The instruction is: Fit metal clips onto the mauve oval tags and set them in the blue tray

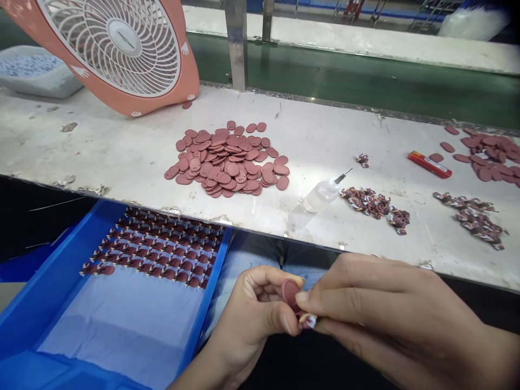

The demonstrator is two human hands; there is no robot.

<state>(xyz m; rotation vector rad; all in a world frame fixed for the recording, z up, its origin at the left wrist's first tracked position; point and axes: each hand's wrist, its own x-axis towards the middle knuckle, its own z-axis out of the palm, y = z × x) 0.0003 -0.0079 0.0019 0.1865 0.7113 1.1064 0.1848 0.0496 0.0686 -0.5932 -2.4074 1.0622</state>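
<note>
Between my hands, just past the bench edge, is a dark red oval disc with a small brown-and-white figure piece at its lower end. My left hand pinches the disc from the left, thumb and forefinger closed on it. From the right, my right hand presses fingertips on the disc and the small piece. Its lower fingers are partly hidden. A heap of similar red discs lies on the bench. Piles of small brown-and-white pieces lie near a needle-tipped glue bottle resting on its side.
At left below the bench, a blue tray holds rows of joined pieces on a pale sheet. An orange fan stands at back left beside a tub of pellets. A red box and more discs lie right.
</note>
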